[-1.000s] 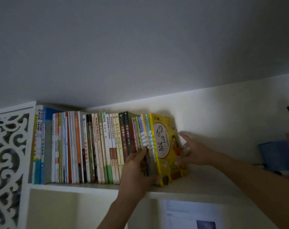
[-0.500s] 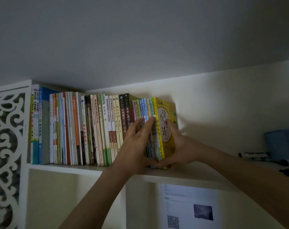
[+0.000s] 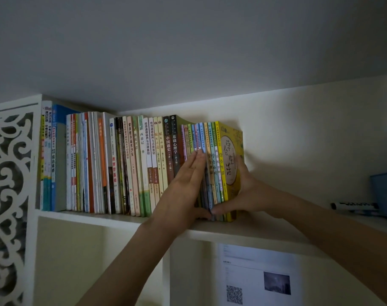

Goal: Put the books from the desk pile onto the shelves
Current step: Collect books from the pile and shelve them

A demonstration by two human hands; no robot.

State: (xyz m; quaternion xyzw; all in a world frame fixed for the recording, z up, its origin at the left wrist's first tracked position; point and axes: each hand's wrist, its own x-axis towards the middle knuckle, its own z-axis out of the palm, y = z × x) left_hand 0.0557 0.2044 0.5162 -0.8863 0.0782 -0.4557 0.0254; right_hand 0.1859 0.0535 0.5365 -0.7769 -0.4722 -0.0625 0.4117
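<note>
Item, far left: we recorded a white fretwork panel (image 3: 10,195) with scroll cut-outs, forming the end of the unit.

Item: a white shelf (image 3: 88,217) just under the ceiling, bearing a long row of books (image 3: 113,168) that stood upright, spines out, packed from the panel rightwards; two dark spines rose tallest near the middle of the row.

Item: our left hand (image 3: 183,191), flat, fingers straight and together, pressed against the thin spines at the right end of the row, its thumb low near the shelf edge.

Item: a group of thin coloured books (image 3: 212,151), blue, orange and green, standing between our two hands.

Item: the yellow book (image 3: 231,155), last in the row, upright on the shelf, its cover facing right and touching the thin books beside it.

Item: our right hand (image 3: 247,195), cupped round the yellow book's outer cover, thumb at the bottom of the spines close to the left thumb.

Item, below the shelf: a printed sheet (image 3: 258,277) with a square code and a small photograph.

Item, far right on the shelf: a marker pen (image 3: 353,206) lying flat, and a blue box (image 3: 384,193) behind it.
</note>
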